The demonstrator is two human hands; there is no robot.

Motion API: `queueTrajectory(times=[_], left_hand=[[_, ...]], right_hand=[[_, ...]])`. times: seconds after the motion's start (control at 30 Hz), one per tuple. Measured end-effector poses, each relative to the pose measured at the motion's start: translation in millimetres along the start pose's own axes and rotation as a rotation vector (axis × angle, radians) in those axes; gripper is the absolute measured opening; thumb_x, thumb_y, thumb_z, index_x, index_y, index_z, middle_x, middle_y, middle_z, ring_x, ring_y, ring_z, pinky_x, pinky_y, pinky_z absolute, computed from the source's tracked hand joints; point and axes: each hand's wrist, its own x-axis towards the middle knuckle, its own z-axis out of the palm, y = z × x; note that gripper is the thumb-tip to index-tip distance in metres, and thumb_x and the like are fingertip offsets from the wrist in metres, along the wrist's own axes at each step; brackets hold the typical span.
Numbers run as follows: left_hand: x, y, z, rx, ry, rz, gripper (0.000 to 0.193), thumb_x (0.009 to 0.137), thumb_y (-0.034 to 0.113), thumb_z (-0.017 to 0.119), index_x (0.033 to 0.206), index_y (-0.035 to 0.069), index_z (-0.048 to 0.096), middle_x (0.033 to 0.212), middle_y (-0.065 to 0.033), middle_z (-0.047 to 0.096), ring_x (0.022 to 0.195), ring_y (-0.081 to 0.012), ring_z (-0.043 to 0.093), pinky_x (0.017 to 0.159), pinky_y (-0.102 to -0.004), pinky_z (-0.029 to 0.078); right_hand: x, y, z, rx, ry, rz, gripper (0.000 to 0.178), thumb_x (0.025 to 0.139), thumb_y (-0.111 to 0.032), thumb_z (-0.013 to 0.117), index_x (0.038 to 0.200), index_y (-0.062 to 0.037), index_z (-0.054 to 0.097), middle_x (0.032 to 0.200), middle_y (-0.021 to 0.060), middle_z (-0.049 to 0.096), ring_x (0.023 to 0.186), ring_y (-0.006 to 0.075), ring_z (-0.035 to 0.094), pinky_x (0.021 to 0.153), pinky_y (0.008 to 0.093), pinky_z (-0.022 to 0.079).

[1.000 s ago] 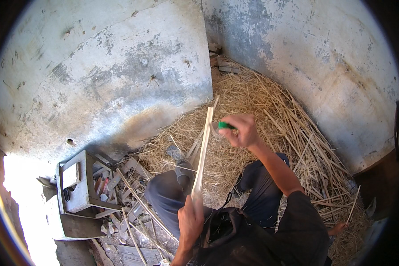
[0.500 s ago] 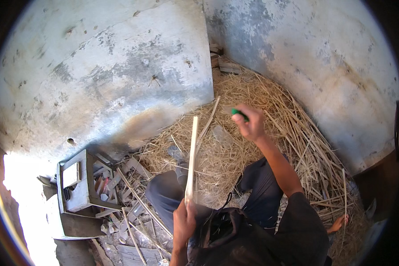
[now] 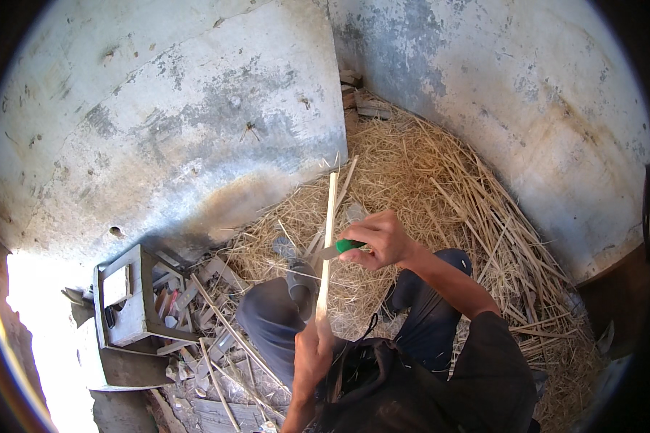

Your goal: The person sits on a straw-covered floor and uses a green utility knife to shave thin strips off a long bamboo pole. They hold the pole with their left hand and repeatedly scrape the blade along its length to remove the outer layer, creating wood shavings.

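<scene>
My left hand [image 3: 313, 353] is closed round the lower end of a long pale wooden stick [image 3: 329, 231], which points up and away from me. In my right hand [image 3: 383, 237] is a knife [image 3: 349, 246] with a green handle. Its short, flat blade lies against the stick at about mid-length. A few thin curled shavings show at the stick's far tip. Both hands are in front of my knees, above the pile of shavings.
Straw-like shavings [image 3: 404, 173] heap up between my legs and against the wall [image 3: 513, 108]. Long thin sticks [image 3: 513, 245] lie along the right. To the left, a small wooden frame [image 3: 133, 307] holds odds and ends, with scraps and loose strips around it.
My right hand has brought the knife down and left onto the stick, from well off to its right. The stick has shifted slightly right. Another person's hand at lower right has left view.
</scene>
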Motion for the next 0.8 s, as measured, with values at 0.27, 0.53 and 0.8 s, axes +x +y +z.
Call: queueTrajectory(times=[0.27, 0.53, 0.8], left_hand=[[-6.5, -6.8, -0.3, 0.001, -0.031, -0.004, 0.054, 0.115, 0.043, 0.039, 0.081, 0.002, 0.051, 0.069, -0.0010, 0.048, 0.065, -0.0114, 0.044, 0.059, -0.0329, 0.039], [-10.7, -15.3, -7.9, -0.025, -0.106, 0.016, 0.061, 0.114, 0.052, 0.035, 0.080, 0.004, 0.051, 0.069, -0.0013, 0.049, 0.064, -0.0124, 0.044, 0.059, -0.0330, 0.037], [-38.7, -36.5, -17.5, -0.216, -0.326, -0.122, 0.058, 0.115, 0.049, 0.035, 0.082, 0.004, 0.051, 0.070, -0.0013, 0.050, 0.067, -0.0115, 0.045, 0.062, -0.0296, 0.039]], right_hand=[[1.3, 5.9, -4.9, -0.056, 0.041, -0.018, 0.037, 0.093, -0.045, 0.077, 0.083, -0.0097, 0.073, 0.066, 0.0000, 0.066, 0.048, 0.0163, 0.060, 0.045, 0.0313, 0.045], [-3.6, 28.3, -7.1, -0.098, 0.048, 0.005, 0.038, 0.100, -0.047, 0.069, 0.087, -0.0115, 0.074, 0.068, -0.0011, 0.069, 0.046, 0.0102, 0.058, 0.039, 0.0298, 0.042], [0.6, 79.0, -72.7, -0.265, 0.310, 0.315, 0.041, 0.105, -0.045, 0.061, 0.090, -0.0098, 0.073, 0.064, 0.0006, 0.064, 0.046, 0.0079, 0.053, 0.040, 0.0271, 0.039]])
